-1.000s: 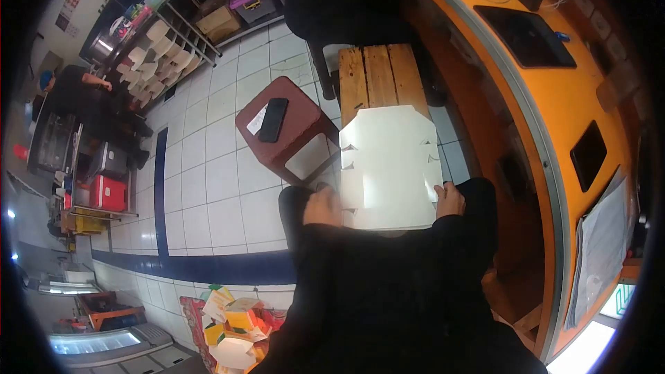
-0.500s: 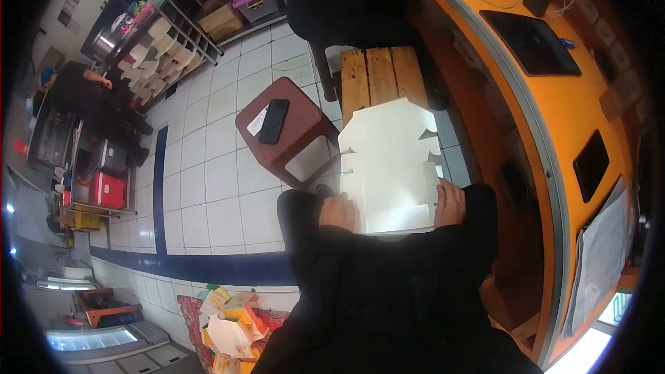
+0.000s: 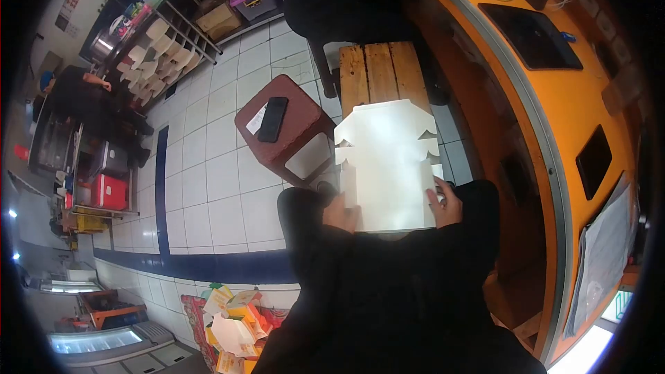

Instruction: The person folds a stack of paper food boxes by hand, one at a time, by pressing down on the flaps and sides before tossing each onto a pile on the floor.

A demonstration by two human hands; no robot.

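Observation:
A white cardboard box (image 3: 388,180), partly folded, lies over my lap and the near end of a wooden bench (image 3: 381,73). Its long side flaps stand raised, and notched tabs show along both edges toward the far end. My left hand (image 3: 339,213) grips the near left side; its fingers are partly hidden behind the cardboard. At the near right side, my right hand (image 3: 447,206) is curled round the raised flap, thumb and fingers bent against it.
Left of the bench stands a brown stool (image 3: 287,121) bearing a black phone (image 3: 273,119). Along the right runs an orange counter (image 3: 526,104) with a tablet (image 3: 530,36). Printed cartons (image 3: 235,325) lie at lower left. One person (image 3: 346,7) sits ahead; another (image 3: 80,97) stands far left.
The side flaps now stand more upright, and the bright strip at the box's near end no longer shows. My right-hand fingers have curled further round the right flap.

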